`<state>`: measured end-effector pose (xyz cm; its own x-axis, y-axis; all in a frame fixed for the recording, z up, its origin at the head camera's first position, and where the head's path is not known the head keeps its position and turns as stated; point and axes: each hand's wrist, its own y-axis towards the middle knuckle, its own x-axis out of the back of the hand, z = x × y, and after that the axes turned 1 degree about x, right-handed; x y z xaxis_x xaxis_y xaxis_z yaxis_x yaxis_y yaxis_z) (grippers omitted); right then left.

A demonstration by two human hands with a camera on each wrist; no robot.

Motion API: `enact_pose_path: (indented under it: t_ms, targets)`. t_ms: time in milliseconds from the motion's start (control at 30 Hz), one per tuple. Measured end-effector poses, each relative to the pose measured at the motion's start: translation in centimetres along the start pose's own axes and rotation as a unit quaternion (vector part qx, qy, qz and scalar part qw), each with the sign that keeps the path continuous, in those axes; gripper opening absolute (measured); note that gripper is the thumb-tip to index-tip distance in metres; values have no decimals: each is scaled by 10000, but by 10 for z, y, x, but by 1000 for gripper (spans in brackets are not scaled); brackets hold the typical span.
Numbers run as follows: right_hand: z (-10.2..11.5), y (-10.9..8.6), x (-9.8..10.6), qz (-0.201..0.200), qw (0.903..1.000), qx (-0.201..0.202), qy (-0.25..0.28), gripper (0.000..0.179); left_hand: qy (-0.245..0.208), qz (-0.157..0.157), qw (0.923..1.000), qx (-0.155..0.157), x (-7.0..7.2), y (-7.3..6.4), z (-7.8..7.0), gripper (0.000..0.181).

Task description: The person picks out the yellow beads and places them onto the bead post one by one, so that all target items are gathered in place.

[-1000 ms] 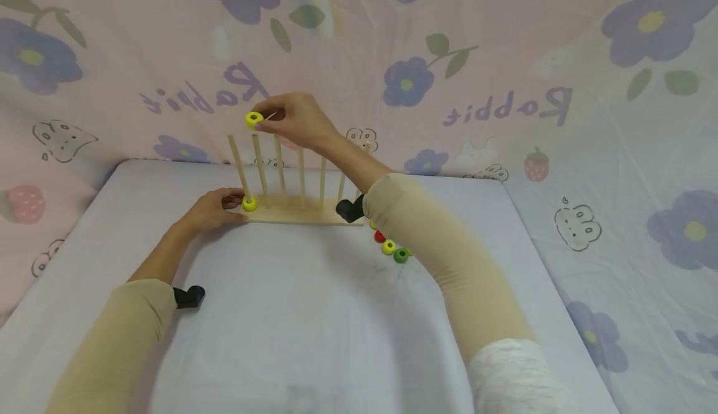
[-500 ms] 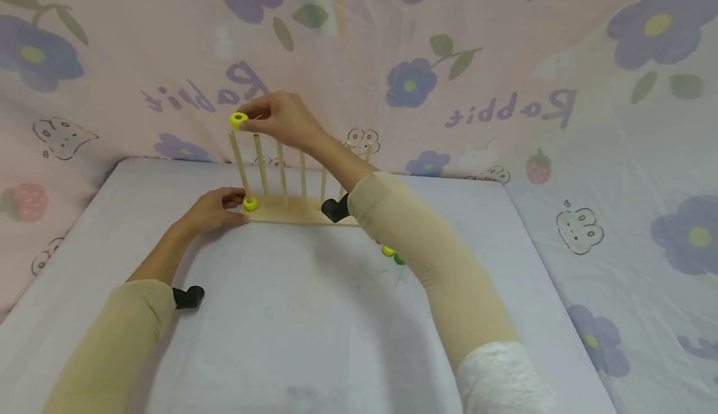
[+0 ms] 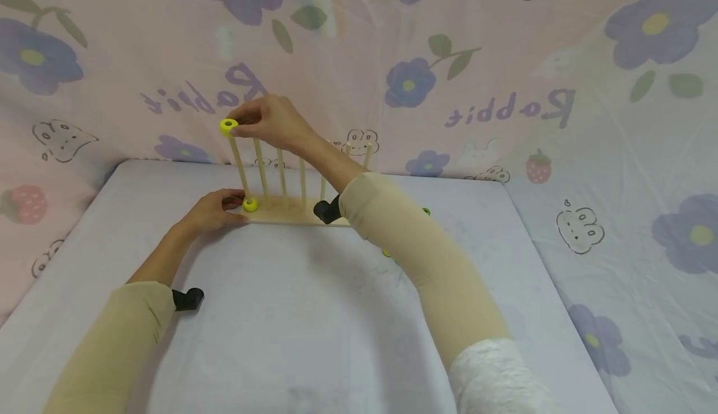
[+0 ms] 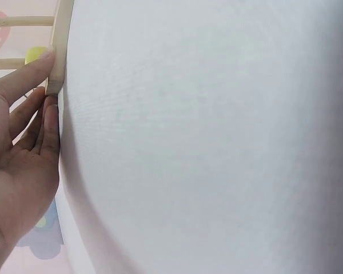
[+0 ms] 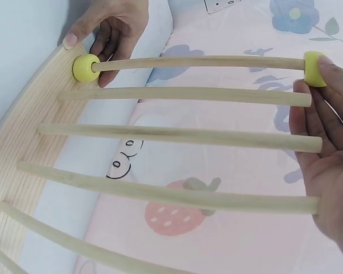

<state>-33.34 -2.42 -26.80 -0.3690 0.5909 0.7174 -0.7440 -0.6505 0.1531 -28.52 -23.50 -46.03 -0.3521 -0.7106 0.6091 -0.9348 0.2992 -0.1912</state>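
My right hand pinches a yellow bead between thumb and fingers. It sits right at the tip of the leftmost peg of a wooden peg stand; in the right wrist view the peg's end meets the held bead. Around the foot of that same peg is another yellow bead. My left hand grips the left end of the stand's base, thumb on the board and the other fingers at its end and far side. The left wrist view shows this grip on the base closely.
Upright bare pegs stand in a row right of the first one. A yellow bead and a green bead lie on the white-covered table, partly hidden by my right sleeve. A patterned cloth hangs behind.
My right hand has carried the yellow bead left from above the second peg, then down to the leftmost peg's tip. My left hand has stayed at the base.
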Motion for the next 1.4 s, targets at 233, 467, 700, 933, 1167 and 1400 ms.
enact_pose_path:
  t_ms: [233, 467, 700, 933, 1167, 1400]
  targets:
    - [0, -1, 0, 53, 10000, -12, -41, 30, -37, -10, 10000, -62, 1, -2, -4, 76]
    - [-1, 0, 0, 340, 9990, -115, -283, 30, -19, 23, 10000, 0, 1, -2, -2, 80]
    - [0, 1, 0, 465, 9983, -180, -310, 32, 2, 2, 10000, -21, 2, -1, -1, 79]
    - [-1, -1, 0, 371, 9989, -136, -243, 33, 38, -36, 10000, -10, 1, 0, 0, 79]
    - [-6, -7, 3, -101, 9996, 233, 148, 26, 145, -69, 9999, 1, -1, 1, 2, 80]
    - [-11, -15, 13, -426, 9971, 406, 487, 26, 97, -92, 9999, -20, -1, 0, 2, 80]
